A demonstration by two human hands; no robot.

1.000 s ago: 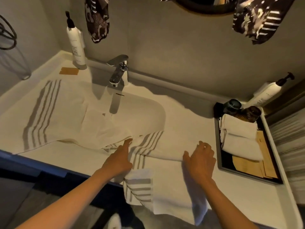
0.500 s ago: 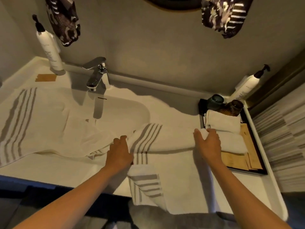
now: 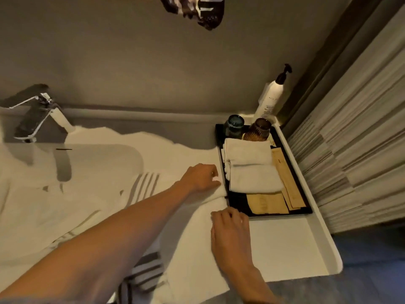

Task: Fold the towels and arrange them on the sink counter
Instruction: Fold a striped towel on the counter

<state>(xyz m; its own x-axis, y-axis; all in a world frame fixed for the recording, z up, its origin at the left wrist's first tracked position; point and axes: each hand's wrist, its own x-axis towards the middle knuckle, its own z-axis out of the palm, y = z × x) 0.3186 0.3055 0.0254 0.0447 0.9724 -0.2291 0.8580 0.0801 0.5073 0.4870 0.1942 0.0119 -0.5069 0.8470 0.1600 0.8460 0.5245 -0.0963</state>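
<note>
The striped towel [image 3: 192, 216] lies across the sink counter [image 3: 285, 244], its end beside the black tray [image 3: 238, 205]. The left hand [image 3: 200, 177] and right hand [image 3: 230, 229] pinch that end with curled fingers.

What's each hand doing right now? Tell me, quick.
Left hand: pinching the striped towel at its far right edge.
Right hand: gripping the same towel's right edge, nearer the counter's front.
</note>
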